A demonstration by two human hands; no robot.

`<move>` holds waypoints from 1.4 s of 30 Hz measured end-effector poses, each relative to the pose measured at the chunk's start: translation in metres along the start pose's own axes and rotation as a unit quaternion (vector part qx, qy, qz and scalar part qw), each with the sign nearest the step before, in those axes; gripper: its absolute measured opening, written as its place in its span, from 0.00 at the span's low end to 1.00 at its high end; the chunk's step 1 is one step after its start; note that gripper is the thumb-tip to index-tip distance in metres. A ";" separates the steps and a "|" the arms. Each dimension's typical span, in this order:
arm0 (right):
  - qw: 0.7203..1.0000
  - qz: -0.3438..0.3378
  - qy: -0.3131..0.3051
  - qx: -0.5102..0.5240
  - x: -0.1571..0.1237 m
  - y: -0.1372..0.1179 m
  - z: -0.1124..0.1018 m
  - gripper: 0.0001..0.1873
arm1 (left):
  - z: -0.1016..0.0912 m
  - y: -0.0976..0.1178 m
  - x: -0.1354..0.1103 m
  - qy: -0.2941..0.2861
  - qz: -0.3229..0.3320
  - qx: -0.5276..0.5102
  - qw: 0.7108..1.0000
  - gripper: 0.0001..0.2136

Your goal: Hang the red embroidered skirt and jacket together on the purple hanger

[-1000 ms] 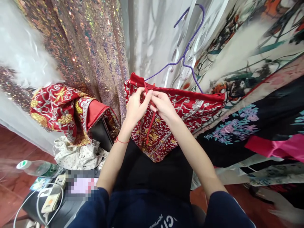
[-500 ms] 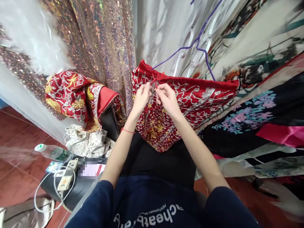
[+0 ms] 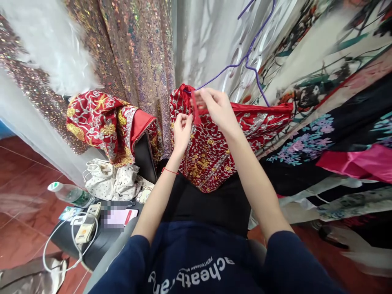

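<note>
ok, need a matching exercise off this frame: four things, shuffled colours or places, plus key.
1. ribbon
2. hanger
3. bottle
4. cloth bundle

A. white with dark dots
B. red, at the right hand
C. clear, with a green label
D. purple

Pairs: 1-B, 2-D, 3-C, 4-A

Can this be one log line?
left hand: near red ribbon; right hand: at ribbon, grip unclear; purple hanger: at top edge of red garment

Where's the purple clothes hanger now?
The hanger is upper right of centre in the head view, its arms reaching the top of the red embroidered fabric.
</note>
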State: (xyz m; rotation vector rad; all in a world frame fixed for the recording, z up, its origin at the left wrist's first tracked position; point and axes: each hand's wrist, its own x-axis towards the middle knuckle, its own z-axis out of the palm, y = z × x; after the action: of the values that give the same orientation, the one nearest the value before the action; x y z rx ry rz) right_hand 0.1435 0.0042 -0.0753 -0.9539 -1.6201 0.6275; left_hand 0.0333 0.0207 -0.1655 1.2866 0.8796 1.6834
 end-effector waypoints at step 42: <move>0.934 0.305 -0.175 0.056 -0.022 0.080 0.010 0.43 | -0.002 0.006 0.007 0.036 -0.086 -0.108 0.990 0.06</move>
State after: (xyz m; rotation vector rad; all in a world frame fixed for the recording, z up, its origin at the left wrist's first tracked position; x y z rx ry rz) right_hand 0.1564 0.0296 -0.1537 -1.3255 -1.5603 1.3658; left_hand 0.0296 0.0249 -0.1577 0.9827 0.8004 1.6468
